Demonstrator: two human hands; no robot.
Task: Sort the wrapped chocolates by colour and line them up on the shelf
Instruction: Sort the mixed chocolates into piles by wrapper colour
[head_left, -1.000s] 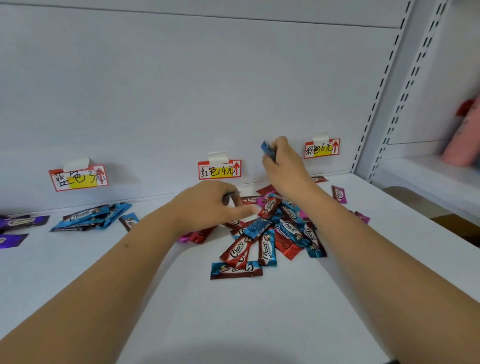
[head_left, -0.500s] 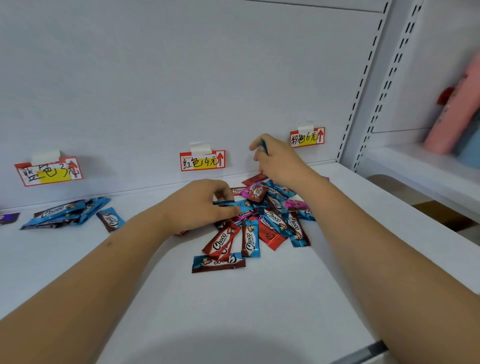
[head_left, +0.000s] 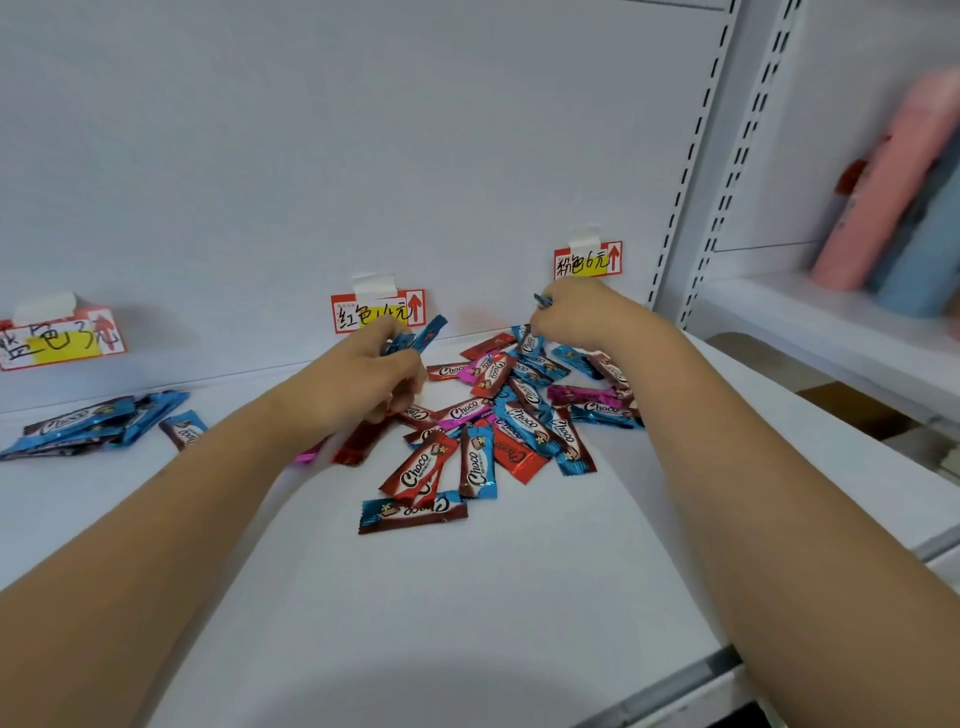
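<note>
Reaching over the white shelf (head_left: 467, 597), both hands work at the far edge of a mixed pile of wrapped chocolates (head_left: 498, 415) lying between them and slightly nearer. The left hand (head_left: 363, 379) curls its fingers round blue chocolates (head_left: 423, 335) whose ends stick out on its far side, just under the middle price tag (head_left: 379, 312). The right hand (head_left: 582, 312) pinches a blue wrapper (head_left: 543, 300) at the pile's far right, below the right tag (head_left: 587, 260). A sorted blue group (head_left: 98, 423) lies far left under the left tag (head_left: 57, 340), well apart from both hands.
</note>
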